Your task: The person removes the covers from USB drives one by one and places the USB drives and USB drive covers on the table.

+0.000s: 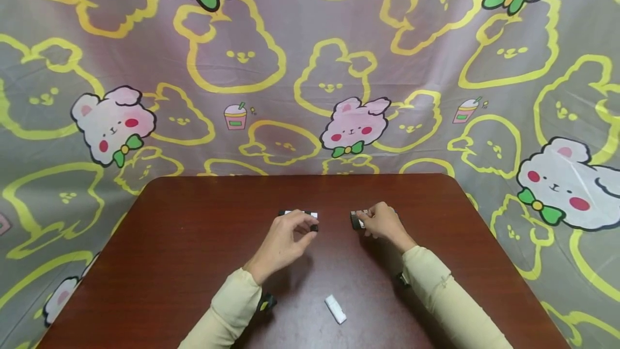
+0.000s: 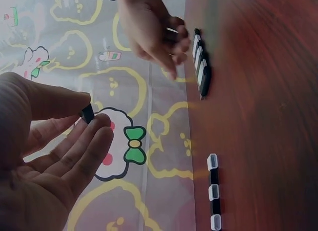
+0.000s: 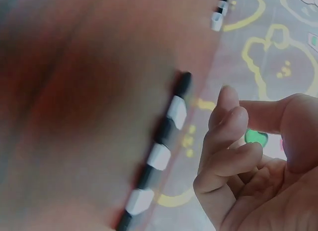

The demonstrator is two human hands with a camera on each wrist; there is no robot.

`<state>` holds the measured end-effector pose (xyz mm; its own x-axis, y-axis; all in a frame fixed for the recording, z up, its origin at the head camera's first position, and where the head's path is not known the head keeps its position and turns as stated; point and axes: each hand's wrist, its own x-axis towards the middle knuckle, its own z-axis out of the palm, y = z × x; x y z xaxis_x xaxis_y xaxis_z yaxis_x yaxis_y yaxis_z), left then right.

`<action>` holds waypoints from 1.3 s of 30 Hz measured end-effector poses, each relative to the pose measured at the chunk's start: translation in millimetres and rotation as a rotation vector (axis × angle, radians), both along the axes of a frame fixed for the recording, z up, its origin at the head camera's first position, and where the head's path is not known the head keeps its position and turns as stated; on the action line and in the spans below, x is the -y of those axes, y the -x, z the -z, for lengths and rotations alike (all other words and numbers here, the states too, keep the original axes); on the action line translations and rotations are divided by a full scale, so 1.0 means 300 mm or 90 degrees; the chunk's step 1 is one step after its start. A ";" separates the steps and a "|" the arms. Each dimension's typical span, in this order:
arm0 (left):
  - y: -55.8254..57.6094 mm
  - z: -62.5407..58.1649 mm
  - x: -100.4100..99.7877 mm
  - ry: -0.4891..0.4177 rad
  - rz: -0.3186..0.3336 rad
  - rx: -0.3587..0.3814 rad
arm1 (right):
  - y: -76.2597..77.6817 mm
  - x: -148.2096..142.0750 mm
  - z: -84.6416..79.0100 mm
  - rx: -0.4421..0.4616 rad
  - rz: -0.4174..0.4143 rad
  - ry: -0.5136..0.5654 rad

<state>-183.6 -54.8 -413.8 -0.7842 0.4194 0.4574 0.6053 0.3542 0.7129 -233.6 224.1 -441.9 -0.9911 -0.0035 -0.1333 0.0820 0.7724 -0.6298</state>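
My left hand (image 1: 286,241) pinches a small black block (image 2: 87,113) between thumb and fingertips, held above the table. Just behind it lies a short row of alternating white and black blocks (image 2: 213,191), partly hidden by the hand in the head view. My right hand (image 1: 382,224) is over a second, longer black-and-white row (image 3: 159,156), its thumb and fingers bent together. I cannot tell whether a piece sits between those fingertips. A loose white block (image 1: 335,309) lies slanted on the table, nearer to me than both hands.
The reddish-brown table (image 1: 194,241) has rounded far corners. A patterned cloth (image 1: 290,69) with cartoon animals hangs behind it. Between the two rows runs a gap of bare tabletop. A dark wrist strap (image 1: 267,302) shows by the left sleeve.
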 end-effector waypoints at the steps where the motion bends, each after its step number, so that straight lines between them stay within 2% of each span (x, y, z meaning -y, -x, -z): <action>1: 0.005 0.003 -0.001 -0.002 0.000 -0.002 | -0.002 -0.005 -0.009 -0.001 0.004 0.005; 5: 0.035 0.019 -0.006 0.005 -0.004 -0.012 | -0.012 -0.024 -0.046 -0.008 0.010 0.017; 15: 0.146 0.047 -0.035 0.105 -0.044 0.005 | -0.048 -0.029 -0.134 -0.039 0.014 0.035; 21: 0.192 0.047 -0.057 0.128 -0.033 0.016 | -0.082 -0.024 -0.174 -0.078 0.003 0.023; 25: 0.222 0.049 -0.072 0.134 -0.021 0.034 | -0.112 -0.013 -0.210 -0.112 -0.015 0.018; 31: 0.266 0.057 -0.098 0.171 -0.024 0.013 | -0.174 0.019 -0.271 -0.154 -0.042 0.018; 39: 0.315 0.083 -0.122 0.197 -0.021 0.039 | -0.243 0.052 -0.322 -0.191 -0.062 0.007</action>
